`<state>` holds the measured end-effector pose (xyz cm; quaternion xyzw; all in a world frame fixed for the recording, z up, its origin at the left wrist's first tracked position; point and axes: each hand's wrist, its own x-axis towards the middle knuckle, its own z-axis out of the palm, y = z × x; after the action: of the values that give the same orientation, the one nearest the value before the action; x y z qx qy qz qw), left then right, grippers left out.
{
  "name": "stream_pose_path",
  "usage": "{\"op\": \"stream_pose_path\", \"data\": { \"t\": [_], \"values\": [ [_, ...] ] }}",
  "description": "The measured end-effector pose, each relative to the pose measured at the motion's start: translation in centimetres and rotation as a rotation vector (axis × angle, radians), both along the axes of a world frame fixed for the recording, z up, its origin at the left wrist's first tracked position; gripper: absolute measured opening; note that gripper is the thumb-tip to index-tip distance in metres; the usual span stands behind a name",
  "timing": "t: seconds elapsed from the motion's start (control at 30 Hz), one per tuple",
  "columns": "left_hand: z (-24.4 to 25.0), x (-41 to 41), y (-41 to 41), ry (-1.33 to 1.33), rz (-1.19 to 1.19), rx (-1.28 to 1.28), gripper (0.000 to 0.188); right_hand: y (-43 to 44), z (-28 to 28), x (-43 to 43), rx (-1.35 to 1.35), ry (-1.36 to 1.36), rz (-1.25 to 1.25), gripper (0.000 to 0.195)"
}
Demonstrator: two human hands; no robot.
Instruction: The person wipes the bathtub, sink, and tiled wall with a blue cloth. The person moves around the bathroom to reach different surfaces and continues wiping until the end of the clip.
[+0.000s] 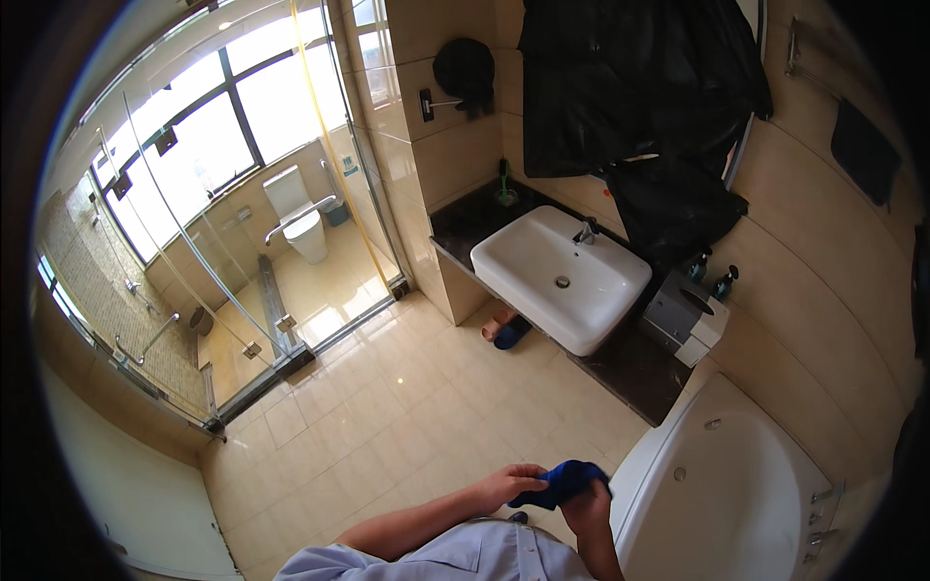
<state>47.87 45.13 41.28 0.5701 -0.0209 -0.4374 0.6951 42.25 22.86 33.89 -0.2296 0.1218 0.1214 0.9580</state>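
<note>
Both of my hands hold a blue cloth [563,483] in front of my waist. My left hand [514,485] pinches its left edge between thumb and fingers. Around the cloth's right side, my right hand [587,508] is closed, with part of the cloth bunched over its fingers. The cloth is crumpled, so its full shape is hidden. Below it, the dark tip of a shoe [519,517] shows on the tiled floor [407,428].
A white basin [530,250] with a faucet [585,231] sits on a dark stone counter [639,385]. A tissue box [672,312] and pump bottles [725,282] stand beside it. The bathtub [639,501] is at my right. Slippers [508,330] lie under the counter. Glass doors [218,290] enclose a toilet [305,229].
</note>
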Motion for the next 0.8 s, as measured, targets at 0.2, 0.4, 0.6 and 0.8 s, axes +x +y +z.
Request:
{"op": "stream_pose_path", "data": {
  "t": [0.2,0.4,0.6,0.8],
  "values": [
    [-1.2,-0.3,-1.1,-0.109,-0.074,0.208,0.067,0.1,0.0,-0.8,-0.358,0.119,0.004,0.042],
    [-3.4,-0.8,-1.6,-0.303,-0.084,0.382,0.060,0.0,-0.6,-1.5,-0.708,0.093,0.031,0.042],
    [-4.8,-0.8,-1.5,-0.004,0.242,0.129,0.033,-1.2,0.6,-2.2,-0.243,0.262,-0.130,0.042],
    [-5.1,-1.1,-1.5,-0.210,0.149,0.123,0.037,-1.5,3.0,-2.9,-0.273,0.089,-0.072,0.043]
  ]
}}
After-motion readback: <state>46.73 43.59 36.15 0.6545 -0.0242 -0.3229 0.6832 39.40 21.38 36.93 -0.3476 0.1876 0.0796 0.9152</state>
